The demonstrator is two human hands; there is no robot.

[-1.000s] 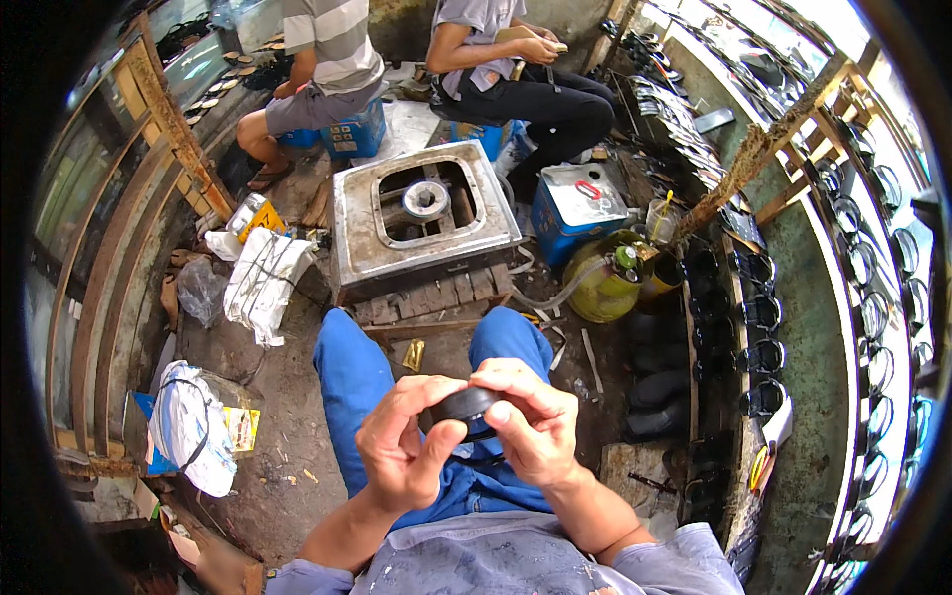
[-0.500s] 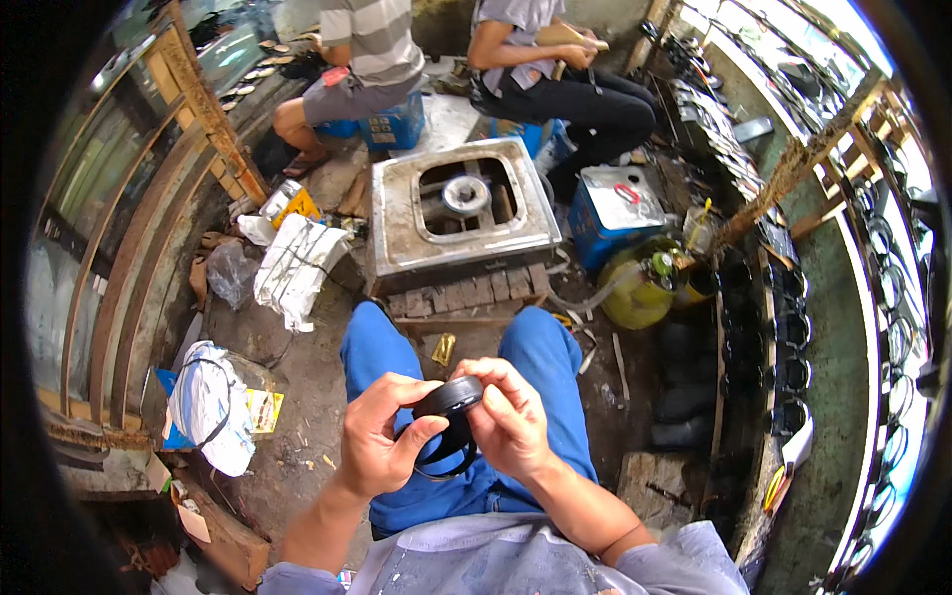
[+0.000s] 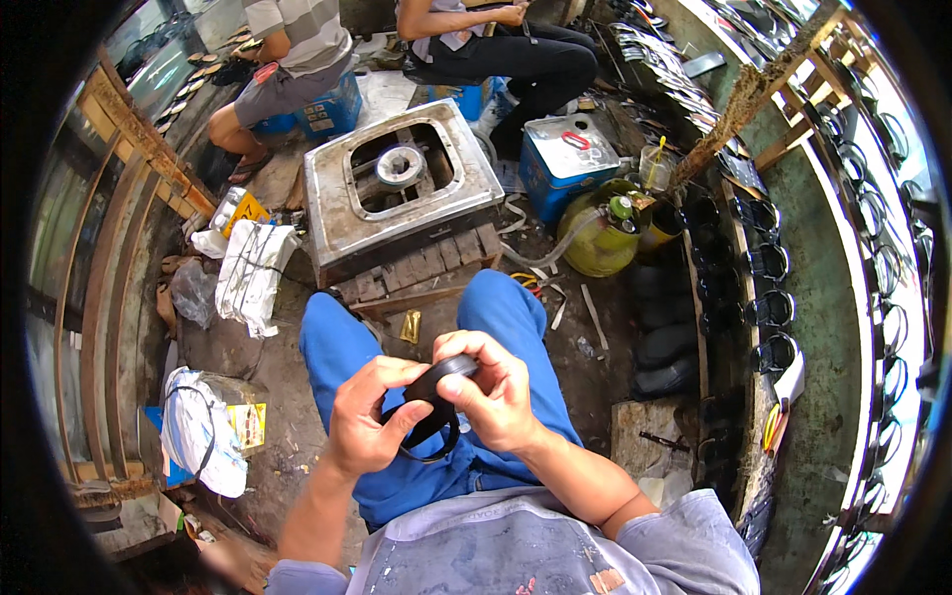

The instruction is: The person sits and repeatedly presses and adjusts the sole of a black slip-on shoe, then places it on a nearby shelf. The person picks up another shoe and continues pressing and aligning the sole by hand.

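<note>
Black sandal (image 3: 426, 386) aloft above the lap (image 3: 402, 504); two-handed grip closed on it.
Left hand (image 3: 369, 416) and right hand (image 3: 494, 395) pinch it; judged light, bendy, slightly slick; best held by its thick edge, not the strap (image 3: 453, 436).

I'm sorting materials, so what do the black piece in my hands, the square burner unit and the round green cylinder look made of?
Black piece: perhaps rubber or synthetic leather; smooth, slight sheen.
Burner unit: likely bare metal top; greyish, stained, bright edges.
Green cylinder: probably painted metal, given glossy, rounded shell.
</note>
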